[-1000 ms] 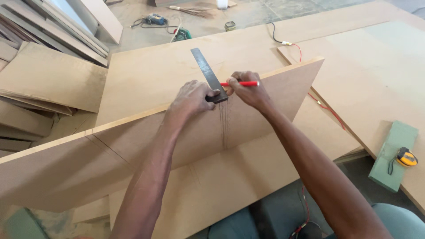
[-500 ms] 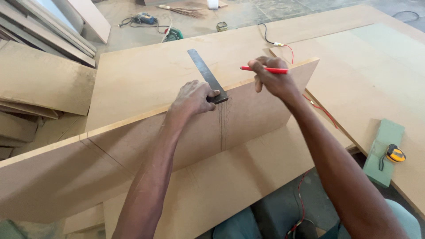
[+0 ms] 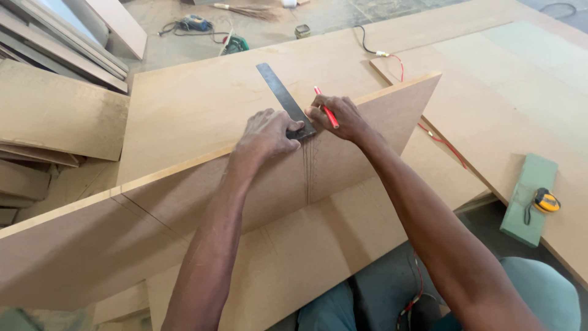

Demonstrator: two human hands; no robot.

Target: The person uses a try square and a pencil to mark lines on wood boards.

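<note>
The left hand [image 3: 266, 132] clamps the dark steel try square [image 3: 286, 102] on the upright brown fibreboard panel's [image 3: 184, 202] top edge, the right hand [image 3: 340, 117] grips the red pencil [image 3: 326, 112] there; several pencil lines already drawn, marking appears unfinished.

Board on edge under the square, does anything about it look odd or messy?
Yes. On the board, just below the square held by the left hand, several pencil lines run down close together instead of one clean line. The right hand holds a red pencil beside them. No damage shows.
</note>
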